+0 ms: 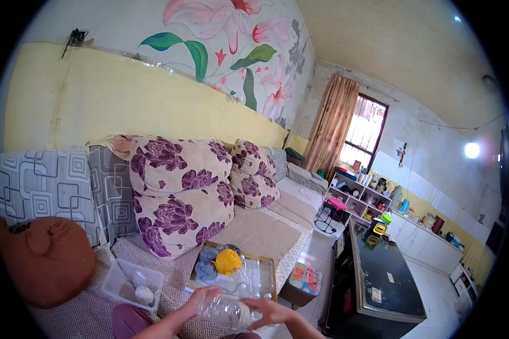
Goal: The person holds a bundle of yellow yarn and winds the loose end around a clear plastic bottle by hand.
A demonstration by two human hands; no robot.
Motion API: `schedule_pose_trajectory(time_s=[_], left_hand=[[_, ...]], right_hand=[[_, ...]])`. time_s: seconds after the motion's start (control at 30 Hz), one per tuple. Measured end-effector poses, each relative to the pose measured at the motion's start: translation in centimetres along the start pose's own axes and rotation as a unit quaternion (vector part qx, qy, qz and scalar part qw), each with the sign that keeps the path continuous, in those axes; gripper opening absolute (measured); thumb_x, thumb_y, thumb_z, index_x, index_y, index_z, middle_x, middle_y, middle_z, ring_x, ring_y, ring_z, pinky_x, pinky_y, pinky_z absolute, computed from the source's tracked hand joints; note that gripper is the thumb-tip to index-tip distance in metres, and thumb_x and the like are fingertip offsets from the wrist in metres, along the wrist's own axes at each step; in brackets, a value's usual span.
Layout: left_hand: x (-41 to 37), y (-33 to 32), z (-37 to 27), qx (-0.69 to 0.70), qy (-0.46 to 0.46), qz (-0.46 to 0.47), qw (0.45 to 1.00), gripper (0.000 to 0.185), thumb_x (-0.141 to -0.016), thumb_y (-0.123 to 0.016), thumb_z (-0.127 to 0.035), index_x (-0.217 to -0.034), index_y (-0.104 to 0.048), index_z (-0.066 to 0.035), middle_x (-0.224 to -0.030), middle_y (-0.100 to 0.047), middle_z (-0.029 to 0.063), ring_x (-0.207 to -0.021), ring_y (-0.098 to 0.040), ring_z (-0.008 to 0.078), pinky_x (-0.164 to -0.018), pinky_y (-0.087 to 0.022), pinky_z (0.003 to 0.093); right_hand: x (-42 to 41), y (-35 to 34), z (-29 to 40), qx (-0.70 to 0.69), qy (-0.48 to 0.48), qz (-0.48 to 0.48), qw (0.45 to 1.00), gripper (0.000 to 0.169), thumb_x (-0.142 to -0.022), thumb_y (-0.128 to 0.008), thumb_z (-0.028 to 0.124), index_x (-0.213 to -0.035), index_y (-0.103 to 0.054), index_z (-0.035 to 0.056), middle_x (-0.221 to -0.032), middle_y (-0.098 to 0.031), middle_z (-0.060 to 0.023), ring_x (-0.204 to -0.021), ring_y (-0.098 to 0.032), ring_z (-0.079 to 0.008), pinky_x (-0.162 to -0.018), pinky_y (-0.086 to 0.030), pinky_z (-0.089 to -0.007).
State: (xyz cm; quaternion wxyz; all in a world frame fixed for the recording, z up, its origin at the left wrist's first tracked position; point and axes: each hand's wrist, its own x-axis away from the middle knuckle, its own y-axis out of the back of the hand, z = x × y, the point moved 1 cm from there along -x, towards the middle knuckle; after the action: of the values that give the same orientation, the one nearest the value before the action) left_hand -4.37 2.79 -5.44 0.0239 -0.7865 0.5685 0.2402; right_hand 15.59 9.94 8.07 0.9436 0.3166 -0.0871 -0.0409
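Observation:
A clear plastic bottle (222, 311) lies sideways between my hands. My left hand (201, 298) grips one end of it, and my right hand (269, 312) is around the other end, where pale yarn seems to be wrapped. A strand of white yarn runs from near my left hand toward a white yarn ball (144, 294) in a translucent plastic basket (110, 284). Just beyond the bottle, a shallow box (194, 265) on the sofa holds a yellow yarn ball (227, 262), blue-grey yarn balls (206, 268) and several clear plastic bottles (258, 275).
A brown round cushion (51, 262) sits at the left on the sofa. Floral cushions (180, 195) lean on the backrest. At the right stand a small stool with a printed top (305, 279) and a dark glass-topped table (386, 271). Shelves (358, 195) are farther back.

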Motion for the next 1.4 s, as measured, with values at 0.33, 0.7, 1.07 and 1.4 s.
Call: schedule_pose_trajectory(time_s=[0.33, 0.7, 1.07, 1.4], left_hand=[[2.0, 0.8, -6.2, 0.042, 0.039, 0.067, 0.996, 0.025, -0.085, -0.053, -0.026, -0.075, -0.054, -0.004, -0.059, -0.046, -0.0042, -0.057, -0.039, 0.0036, -0.052, -0.036, 0.0212], [4.0, -2.2, -2.8, 0.187, 0.138, 0.045, 0.972, 0.025, -0.086, -0.051, -0.026, -0.079, -0.056, -0.003, -0.065, -0.052, -0.001, -0.063, -0.047, 0.0048, -0.059, -0.041, 0.0225], [2.6, 2.0, -4.0, 0.196, 0.158, 0.066, 0.966, 0.026, -0.087, -0.05, -0.027, -0.081, -0.056, -0.003, -0.064, -0.049, -0.0031, -0.06, -0.043, 0.0046, -0.057, -0.038, 0.0199], [4.4, -0.9, -7.7, 0.194, 0.147, 0.081, 0.966, 0.023, -0.087, -0.049, -0.024, -0.079, -0.054, -0.003, -0.062, -0.048, -0.0013, -0.056, -0.043, 0.0073, -0.052, -0.039, 0.0237]], right_hand=[[-1.5, -0.6, -1.0, 0.335, -0.135, -0.021, 0.932, 0.07, -0.064, -0.07, 0.027, -0.122, -0.04, 0.0016, -0.107, -0.054, -0.0168, -0.098, -0.054, -0.028, -0.084, -0.042, -0.0353], [-2.3, -0.8, 0.0, 0.003, 0.019, -0.213, 0.977, 0.072, -0.062, -0.074, 0.021, -0.122, -0.04, 0.001, -0.106, -0.054, -0.0116, -0.096, -0.053, -0.0194, -0.085, -0.041, -0.0316], [-0.7, -2.7, -5.7, 0.253, -0.022, 0.04, 0.966, 0.085, -0.056, -0.073, 0.037, -0.127, -0.037, 0.0049, -0.105, -0.056, -0.0141, -0.096, -0.053, -0.025, -0.082, -0.041, -0.0351], [-1.8, -0.7, -0.3, 0.367, -0.129, -0.126, 0.913, 0.074, -0.063, -0.069, 0.037, -0.124, -0.039, 0.0076, -0.108, -0.054, -0.0141, -0.096, -0.055, -0.0275, -0.083, -0.043, -0.0331]])
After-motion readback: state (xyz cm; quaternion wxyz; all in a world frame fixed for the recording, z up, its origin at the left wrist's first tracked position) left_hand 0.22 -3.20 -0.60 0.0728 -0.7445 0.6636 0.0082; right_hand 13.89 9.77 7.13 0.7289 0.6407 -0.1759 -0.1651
